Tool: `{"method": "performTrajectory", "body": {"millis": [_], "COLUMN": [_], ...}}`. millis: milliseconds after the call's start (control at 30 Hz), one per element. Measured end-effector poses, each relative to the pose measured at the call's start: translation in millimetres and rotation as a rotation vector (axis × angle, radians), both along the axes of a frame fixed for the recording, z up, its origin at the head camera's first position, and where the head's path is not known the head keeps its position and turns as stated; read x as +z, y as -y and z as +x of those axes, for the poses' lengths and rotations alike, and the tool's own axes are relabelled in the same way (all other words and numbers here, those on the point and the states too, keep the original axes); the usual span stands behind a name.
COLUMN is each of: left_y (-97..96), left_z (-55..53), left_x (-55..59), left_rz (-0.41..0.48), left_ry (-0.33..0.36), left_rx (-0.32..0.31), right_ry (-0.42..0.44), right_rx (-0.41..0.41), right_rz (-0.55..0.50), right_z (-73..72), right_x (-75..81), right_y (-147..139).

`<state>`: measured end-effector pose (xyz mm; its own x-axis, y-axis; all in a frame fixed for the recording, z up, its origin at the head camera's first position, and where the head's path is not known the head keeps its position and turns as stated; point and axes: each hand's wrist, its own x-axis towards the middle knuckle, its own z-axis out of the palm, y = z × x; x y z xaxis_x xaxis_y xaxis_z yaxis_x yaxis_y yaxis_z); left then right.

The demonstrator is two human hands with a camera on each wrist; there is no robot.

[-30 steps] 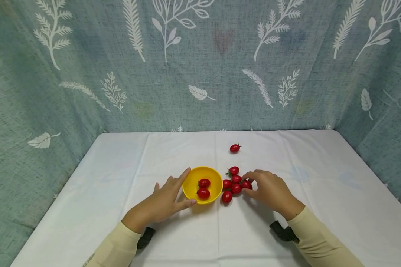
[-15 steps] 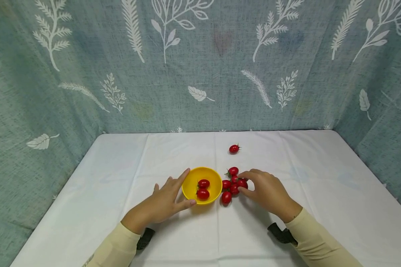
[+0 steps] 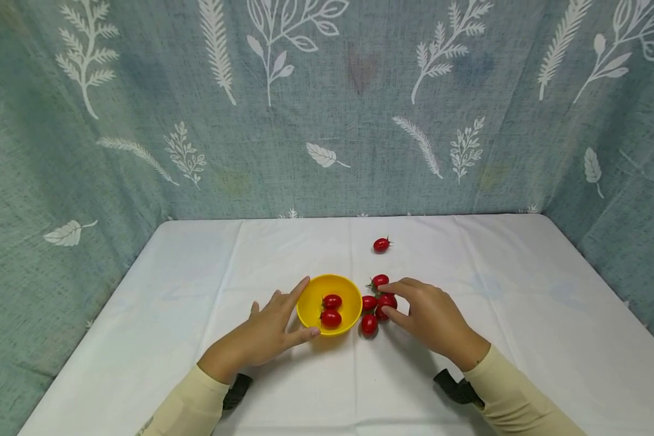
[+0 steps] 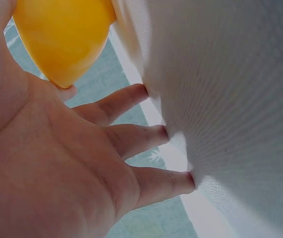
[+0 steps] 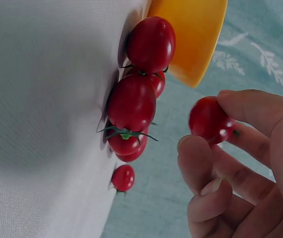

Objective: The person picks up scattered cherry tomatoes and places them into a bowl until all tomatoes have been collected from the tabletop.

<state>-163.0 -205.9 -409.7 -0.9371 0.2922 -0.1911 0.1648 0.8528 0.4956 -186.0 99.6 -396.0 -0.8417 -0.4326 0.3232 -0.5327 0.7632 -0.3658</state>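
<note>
A yellow bowl (image 3: 327, 283) with two cherry tomatoes inside, one of them the front cherry tomato (image 3: 331, 318), stands at the table's middle. My left hand (image 3: 267, 333) holds its left side between thumb and forefinger. In the left wrist view, the other fingers (image 4: 131, 139) spread down to the cloth. My right hand (image 3: 436, 315) pinches a cherry tomato (image 5: 208, 120) between thumb and fingertips, raised off the table above a cluster. Loose cherry tomatoes (image 3: 369, 324) lie close by the bowl's right side. Fingers hide part of the cluster in the head view.
One cherry tomato (image 3: 381, 244) lies alone farther back. White cloth (image 3: 283, 242) covers the table. A green-grey curtain (image 3: 327, 121) with white leaf prints hangs behind and at both sides.
My right hand has moved slightly left toward the bowl, carrying the pinched cherry tomato over the cluster. My left hand and the bowl have stayed in place.
</note>
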Motion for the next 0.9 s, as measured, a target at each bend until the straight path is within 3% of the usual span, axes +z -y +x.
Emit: {"method": "performTrajectory", "body": {"millis": [267,700,900], "left_y": [0.4,2.0,1.2], "left_z": [1.4,-0.2,-0.8], "left_x": [0.8,-4.2,-2.9], "left_rz": [0.007,0.024,0.018], "left_ry": [0.015,0.013,0.018], "left_rx": [0.002,0.009,0.008], "right_ry": [-0.018,-0.135,-0.130], "right_rx": [0.017,0.100,0.140], "right_rz": [-0.038,-0.071,-0.088], "right_z": [4.3,4.4,1.0], "right_x": [4.4,15.5,21.3], "right_y": [4,20,31]}}
